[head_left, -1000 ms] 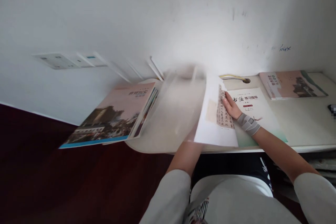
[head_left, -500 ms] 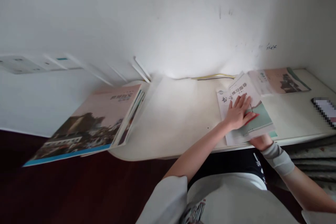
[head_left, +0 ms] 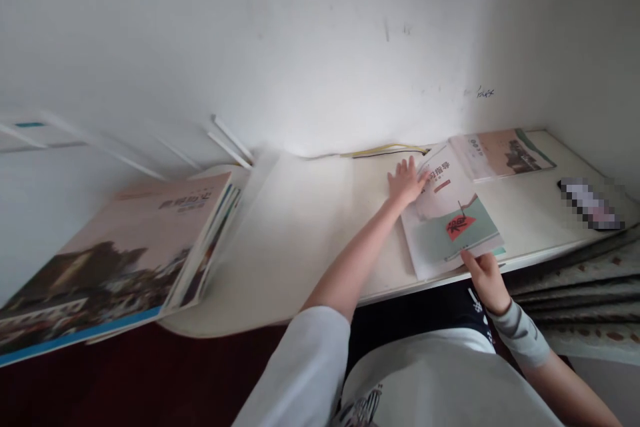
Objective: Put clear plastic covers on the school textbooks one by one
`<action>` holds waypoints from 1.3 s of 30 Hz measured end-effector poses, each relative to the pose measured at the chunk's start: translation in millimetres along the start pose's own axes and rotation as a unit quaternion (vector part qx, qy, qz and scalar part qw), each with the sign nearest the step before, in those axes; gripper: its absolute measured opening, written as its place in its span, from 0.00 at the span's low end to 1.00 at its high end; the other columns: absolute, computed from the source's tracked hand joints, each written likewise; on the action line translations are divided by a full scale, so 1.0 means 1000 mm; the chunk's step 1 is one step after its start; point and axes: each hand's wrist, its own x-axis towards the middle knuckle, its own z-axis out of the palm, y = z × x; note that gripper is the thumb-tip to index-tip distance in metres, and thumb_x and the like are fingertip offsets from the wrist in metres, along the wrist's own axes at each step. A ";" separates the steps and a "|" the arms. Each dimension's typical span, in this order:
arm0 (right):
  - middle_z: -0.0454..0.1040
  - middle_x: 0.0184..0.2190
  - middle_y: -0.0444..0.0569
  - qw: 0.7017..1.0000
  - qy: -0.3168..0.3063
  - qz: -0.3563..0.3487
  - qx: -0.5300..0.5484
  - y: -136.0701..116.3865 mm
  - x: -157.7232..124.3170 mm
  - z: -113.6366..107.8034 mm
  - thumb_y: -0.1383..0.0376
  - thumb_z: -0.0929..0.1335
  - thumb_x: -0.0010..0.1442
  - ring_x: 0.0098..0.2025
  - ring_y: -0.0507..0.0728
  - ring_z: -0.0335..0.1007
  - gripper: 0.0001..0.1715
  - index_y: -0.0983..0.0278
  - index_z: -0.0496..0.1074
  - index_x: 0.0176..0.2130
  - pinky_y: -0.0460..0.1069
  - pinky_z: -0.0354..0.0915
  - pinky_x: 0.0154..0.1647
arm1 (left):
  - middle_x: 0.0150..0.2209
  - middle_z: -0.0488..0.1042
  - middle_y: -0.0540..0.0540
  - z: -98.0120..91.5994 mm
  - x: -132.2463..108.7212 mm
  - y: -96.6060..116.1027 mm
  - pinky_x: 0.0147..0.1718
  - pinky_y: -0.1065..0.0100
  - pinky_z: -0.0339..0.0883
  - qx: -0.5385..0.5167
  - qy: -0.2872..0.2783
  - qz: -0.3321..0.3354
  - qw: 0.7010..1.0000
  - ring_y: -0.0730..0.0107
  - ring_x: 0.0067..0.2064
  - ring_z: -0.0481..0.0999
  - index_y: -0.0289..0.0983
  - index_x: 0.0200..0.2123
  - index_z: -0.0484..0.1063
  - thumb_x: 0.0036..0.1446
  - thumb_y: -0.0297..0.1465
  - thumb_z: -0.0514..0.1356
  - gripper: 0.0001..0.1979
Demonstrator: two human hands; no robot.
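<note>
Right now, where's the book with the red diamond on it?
In the head view, the book is right of centre over the white desk, with the left hand at its upper left edge and the right hand at its near edge.

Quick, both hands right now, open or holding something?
Left hand: open, fingers spread, at the upper left edge of the green-and-white booklet.
Right hand: closed, thumb on top, holding that booklet's lower edge.
</note>
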 end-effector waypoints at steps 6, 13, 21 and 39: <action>0.77 0.27 0.49 0.997 0.040 0.015 0.057 0.012 0.033 -0.043 0.49 0.67 0.52 0.40 0.63 0.73 0.18 0.60 0.74 0.35 0.57 0.70 0.42 | 0.45 0.75 0.39 -0.053 -0.002 -0.047 0.46 0.62 0.60 -0.008 -0.026 -0.071 0.997 0.58 0.49 0.72 0.36 0.51 0.64 0.60 0.42 0.47 0.22; 0.78 0.40 0.50 0.975 -0.079 0.084 0.192 0.011 0.080 -0.081 0.55 0.72 0.48 0.39 0.62 0.75 0.22 0.61 0.73 0.42 0.59 0.70 0.44 | 0.19 0.73 0.50 -0.087 -0.101 -0.088 0.30 0.67 0.62 -0.124 -0.171 -0.066 0.975 0.66 0.24 0.73 0.39 0.31 0.70 0.53 0.44 0.54 0.14; 0.78 0.37 0.48 0.985 -0.038 -0.059 0.158 -0.057 0.145 -0.111 0.55 0.72 0.48 0.41 0.57 0.75 0.20 0.60 0.74 0.41 0.55 0.68 0.46 | 0.20 0.68 0.53 -0.053 -0.135 -0.089 0.21 0.71 0.57 -0.242 -0.073 -0.111 0.961 0.74 0.19 0.65 0.37 0.39 0.69 0.50 0.39 0.56 0.14; 0.77 0.37 0.48 0.791 -0.572 -0.167 -0.141 -0.193 0.174 -0.037 0.59 0.66 0.58 0.33 0.48 0.70 0.24 0.64 0.66 0.53 0.45 0.66 0.37 | 0.12 0.65 0.54 -0.050 -0.127 -0.072 0.25 0.70 0.59 -0.194 0.003 -0.161 0.968 0.71 0.18 0.68 0.38 0.26 0.67 0.54 0.44 0.53 0.15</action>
